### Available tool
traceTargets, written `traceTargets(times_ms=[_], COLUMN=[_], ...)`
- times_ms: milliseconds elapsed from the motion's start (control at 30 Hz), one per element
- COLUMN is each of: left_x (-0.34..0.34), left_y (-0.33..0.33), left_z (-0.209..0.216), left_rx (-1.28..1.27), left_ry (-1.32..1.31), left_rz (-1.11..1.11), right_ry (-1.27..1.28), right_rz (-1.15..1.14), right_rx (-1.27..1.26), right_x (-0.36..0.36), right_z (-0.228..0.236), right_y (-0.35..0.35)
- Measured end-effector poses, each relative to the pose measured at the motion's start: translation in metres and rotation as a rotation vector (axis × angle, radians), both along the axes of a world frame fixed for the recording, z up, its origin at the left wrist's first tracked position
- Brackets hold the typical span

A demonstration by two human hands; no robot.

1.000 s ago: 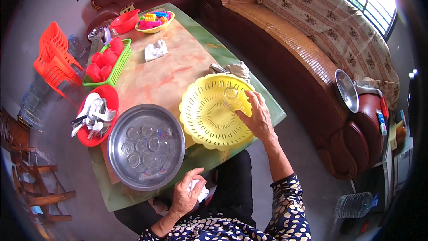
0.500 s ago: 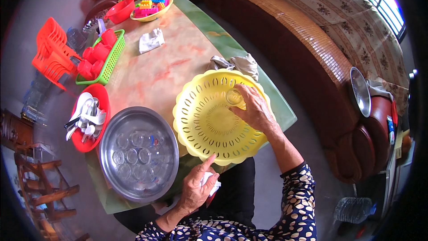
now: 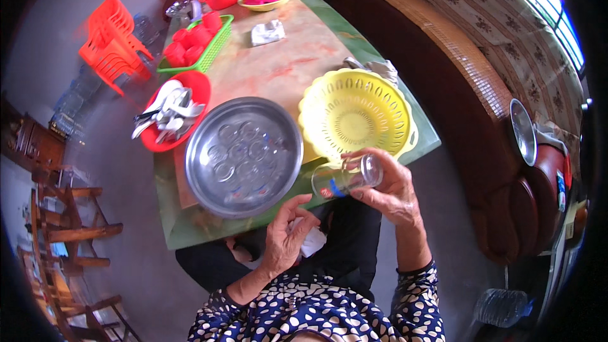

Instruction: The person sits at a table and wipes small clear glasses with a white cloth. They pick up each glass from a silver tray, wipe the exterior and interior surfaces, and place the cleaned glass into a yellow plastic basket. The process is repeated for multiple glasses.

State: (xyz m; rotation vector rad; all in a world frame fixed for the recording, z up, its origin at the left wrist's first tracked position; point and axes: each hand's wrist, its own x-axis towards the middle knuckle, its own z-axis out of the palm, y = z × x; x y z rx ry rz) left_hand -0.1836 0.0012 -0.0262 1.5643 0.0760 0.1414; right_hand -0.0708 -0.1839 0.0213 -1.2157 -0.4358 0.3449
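My right hand [image 3: 394, 189] grips a clear drinking glass [image 3: 345, 176] by its base end. The glass is tilted on its side, its mouth toward my left, above the table's front edge. My left hand [image 3: 286, 234] is closed around a white cloth [image 3: 311, 240] over my lap, its forefinger pointing toward the glass. Beyond the glass sits a yellow slotted plastic basket [image 3: 310, 120] with a scalloped rim; no glass shows inside it. To its left is a round metal basin [image 3: 197, 171] holding several clear glasses [image 3: 237, 149].
A red bowl [image 3: 201, 88] of spoons stands left of the basin. Behind it are a green basket [image 3: 218, 44] with red cups, a folded white cloth [image 3: 268, 32], and a yellow bowl [image 3: 288, 1] of toy bricks. A grey cloth [image 3: 383, 69] lies behind the yellow basket. A sofa [image 3: 437, 126] runs along the right.
My right hand has lifted the glass out of the yellow basket and brought it toward my left hand. The view has shifted, so the table sits higher and farther right.
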Motion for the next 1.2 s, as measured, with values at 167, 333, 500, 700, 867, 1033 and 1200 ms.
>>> traceTargets(times_ms=[167,333,500,700,867,1033,1200], left_x=[-0.039,-0.063,-0.070,-0.066,-0.064,-0.063,-0.071], left_y=[0.022,0.033,0.035,0.034,0.032,0.041,0.034], left_z=[-0.011,0.001,-0.001,0.010,0.003,0.003,-0.015], left_rx=[-0.260,-0.725,-0.840,-0.747,-0.729,-0.661,-0.292], left_ry=[0.052,0.119,-0.049,-0.108,-0.106,-0.229,-0.066], left_rz=[0.009,-0.002,0.141,0.371,0.347,0.310,0.284], right_ry=[-0.090,0.052,-0.102,-0.913,-0.856,-0.879,-1.122], right_rz=[0.210,0.312,0.099,-0.094,-0.168,-0.573,-0.362], right_rx=[-0.034,0.019,-0.065,-0.469,-0.312,-0.304,-0.399], right_x=[-0.040,-0.054,-0.076,-0.128,-0.124,-0.110,-0.108], right_z=[-0.020,-0.021,-0.028,-0.046,-0.048,-0.031,-0.030], right_y=[0.044,0.072,0.096,0.110,0.112,0.097,0.114])
